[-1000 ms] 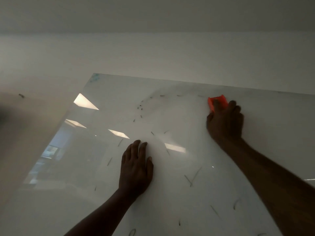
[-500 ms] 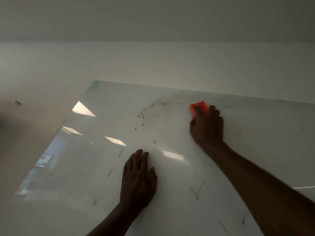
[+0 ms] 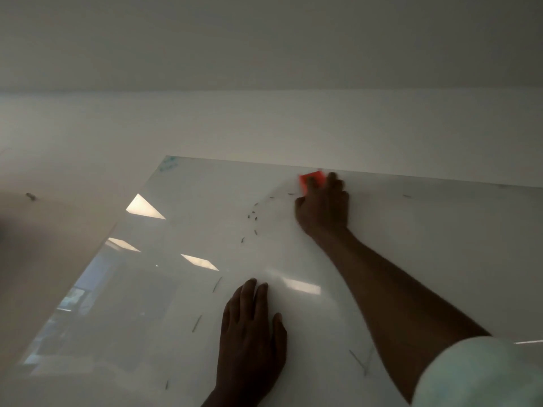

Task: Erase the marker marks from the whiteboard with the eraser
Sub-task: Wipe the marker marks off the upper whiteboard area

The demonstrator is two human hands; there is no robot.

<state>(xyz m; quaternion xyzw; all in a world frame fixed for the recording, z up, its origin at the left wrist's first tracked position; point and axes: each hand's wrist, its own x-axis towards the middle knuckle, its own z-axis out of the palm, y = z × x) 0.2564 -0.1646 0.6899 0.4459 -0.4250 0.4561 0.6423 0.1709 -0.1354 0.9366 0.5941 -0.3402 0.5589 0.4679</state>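
A glossy whiteboard (image 3: 426, 259) fills the lower part of the view. My right hand (image 3: 324, 208) grips an orange eraser (image 3: 312, 179) and presses it against the board close to its top edge. Short dark marker marks (image 3: 253, 216) form a dotted arc left of that hand, and longer strokes (image 3: 216, 284) lie lower down. My left hand (image 3: 251, 333) rests flat on the board with straight fingers, near the bottom centre.
A plain white wall (image 3: 264, 124) runs above the board's top edge. Ceiling lights reflect in the board's left half (image 3: 145, 207). A small dark fitting (image 3: 30, 196) sits on the wall at far left. A pale sleeve (image 3: 482, 374) shows at bottom right.
My right hand has slid the eraser leftward along the top of the board over the last second, then up toward the top edge. Marks it passed over are gone. The left hand stays pressed flat.
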